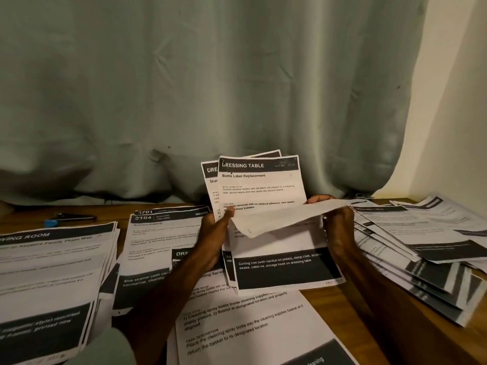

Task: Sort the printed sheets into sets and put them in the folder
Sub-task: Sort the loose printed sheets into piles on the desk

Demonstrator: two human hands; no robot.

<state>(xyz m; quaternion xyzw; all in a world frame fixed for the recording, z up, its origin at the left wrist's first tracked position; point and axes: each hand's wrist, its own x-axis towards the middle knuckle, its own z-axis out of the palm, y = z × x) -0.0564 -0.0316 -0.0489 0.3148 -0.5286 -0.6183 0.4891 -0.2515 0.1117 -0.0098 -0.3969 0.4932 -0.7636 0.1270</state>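
Observation:
My left hand (214,234) grips a small stack of printed sheets (261,185) headed "DRESSING TABLE", held upright above the wooden table (326,306). The front sheet (284,216) of the stack is folded forward and down, and my right hand (336,222) pinches its right edge. A pile headed "LIVING ROOM" (50,272) lies at the left. A pile with a kitchen sheet on top (155,248) lies left of centre. A fanned pile (427,246) spreads at the right. A cleaning sheet (250,325) lies under my arms. No folder is in view.
A dark tool with a blue tip (68,219) lies at the back left of the table. A grey-green curtain (210,88) hangs right behind the table. A pale wall (453,101) closes the right side.

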